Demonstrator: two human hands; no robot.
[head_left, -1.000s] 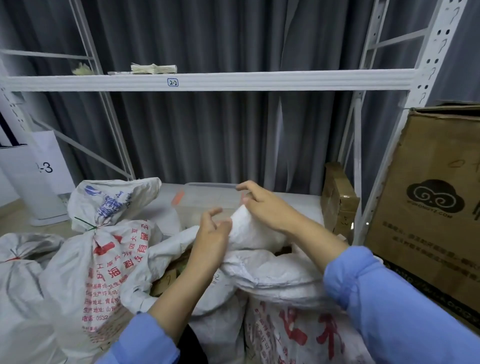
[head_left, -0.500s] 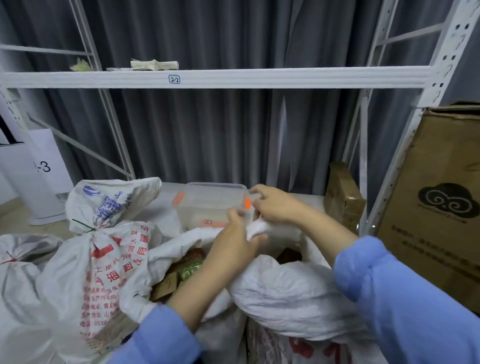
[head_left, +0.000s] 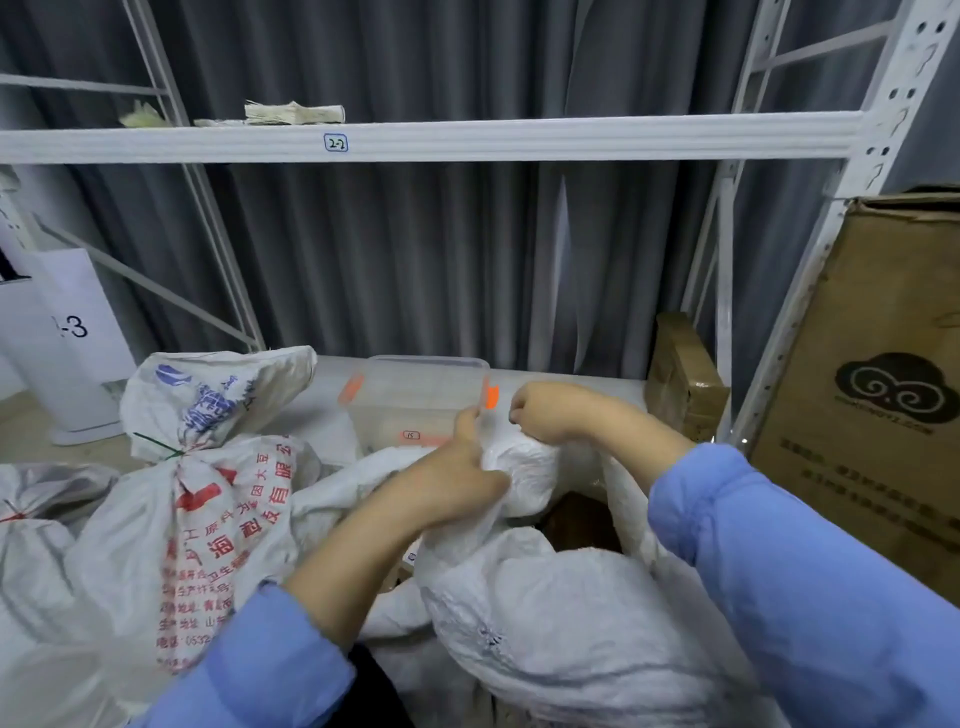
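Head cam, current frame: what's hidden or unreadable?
All in the head view:
- White sack contents: mostly hidden by its bunched fabric, which the left hand and right hand grip.
- Clear bin contents: blurred, partly behind the hands.
- Cardboard box: cut off by the right edge.
- Tied sack print: too blurred to read.

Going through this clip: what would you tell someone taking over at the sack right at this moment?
The left hand grips the bunched neck of the white sack.
The right hand has its fingers curled, pinching the top of that bunch.
Done: the mouth is mostly gathered, though a dark gap beside it shows the contents.
To do: close the gap and probably tie it off like the tied sack at left. No tie is visible here yet.
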